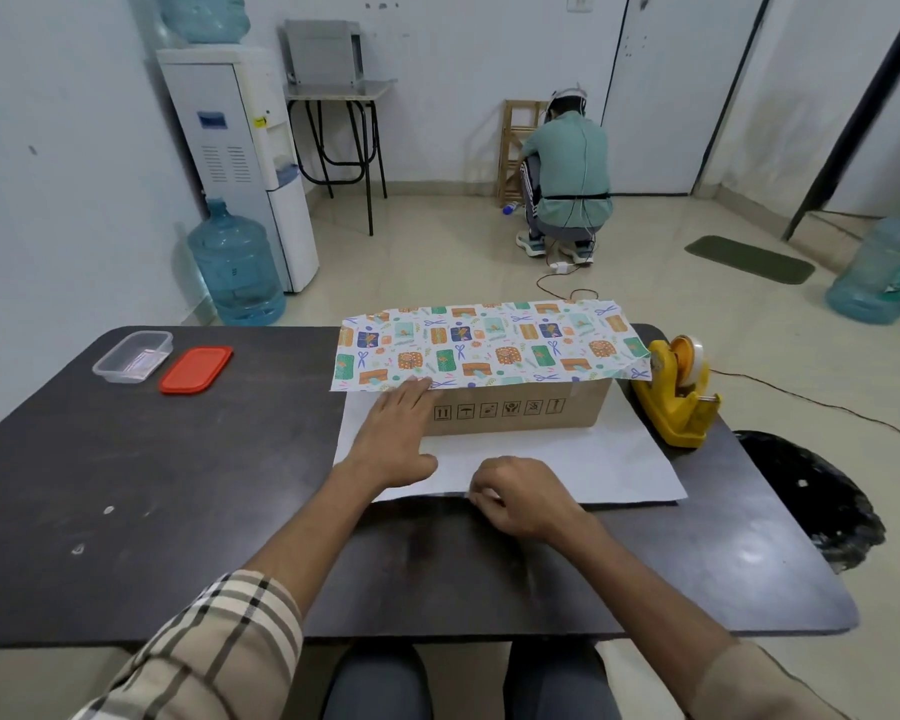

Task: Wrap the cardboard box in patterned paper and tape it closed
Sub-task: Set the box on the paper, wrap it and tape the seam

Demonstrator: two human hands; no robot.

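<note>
While the left hand (393, 433) lies flat, pinning the patterned paper (489, 345) over the cardboard box (515, 410) mid-desk, the right hand (520, 493) pinches the near edge; thin, floppy sheet, best gripped at edges.

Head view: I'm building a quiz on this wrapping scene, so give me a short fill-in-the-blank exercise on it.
1. The patterned paper is folded over the ____ of the cardboard box.
2. The tape dispenser is coloured ____.
3. The right hand pinches the paper's ____ edge.
4. The clear container sits beside its ____ lid.

Missing words: top; yellow; near; red
</note>
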